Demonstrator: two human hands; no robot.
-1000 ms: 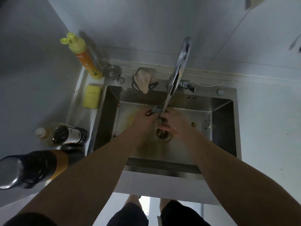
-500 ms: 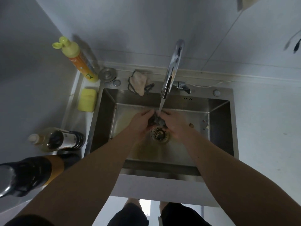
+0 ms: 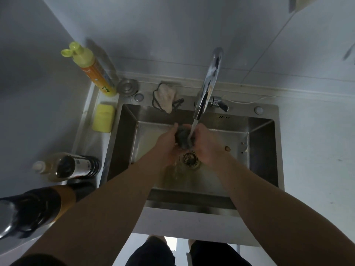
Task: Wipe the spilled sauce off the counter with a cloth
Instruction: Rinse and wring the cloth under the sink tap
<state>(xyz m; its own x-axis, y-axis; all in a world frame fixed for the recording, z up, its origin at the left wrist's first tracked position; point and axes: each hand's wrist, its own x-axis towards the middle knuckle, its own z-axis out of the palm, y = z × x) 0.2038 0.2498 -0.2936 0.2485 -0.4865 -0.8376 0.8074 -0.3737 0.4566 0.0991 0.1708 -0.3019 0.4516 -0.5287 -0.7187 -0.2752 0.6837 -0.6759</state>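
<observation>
A pale tabletop (image 3: 315, 150) surrounds a steel sink (image 3: 263, 150), seen from above. A person leans over it, both forearms reaching in. A tall chrome tap (image 3: 207, 87) runs a thin stream of water down between the hands. Left of the sink stand a dark bottle (image 3: 28, 210), a clear bottle (image 3: 63, 167) and an orange soap bottle (image 3: 96, 73), with a yellow sponge (image 3: 103, 118) lying flat beside the rim. A crumpled pale rag (image 3: 166, 96) rests on the back ledge.

The left hand (image 3: 167, 141) and right hand (image 3: 206, 143) meet over the drain (image 3: 189, 159), their fingers curled around a small dark cloth (image 3: 183, 136) bunched into a wad under the stream. No spilled sauce shows anywhere on the tabletop in this view.

Risks from here, as I judge them: a cloth lifted out sopping would drip across the tabletop and thin the sauce into a wider smear; water bouncing off the wad could splash over the rim; the left elbow, swinging back, could knock the near bottles.
</observation>
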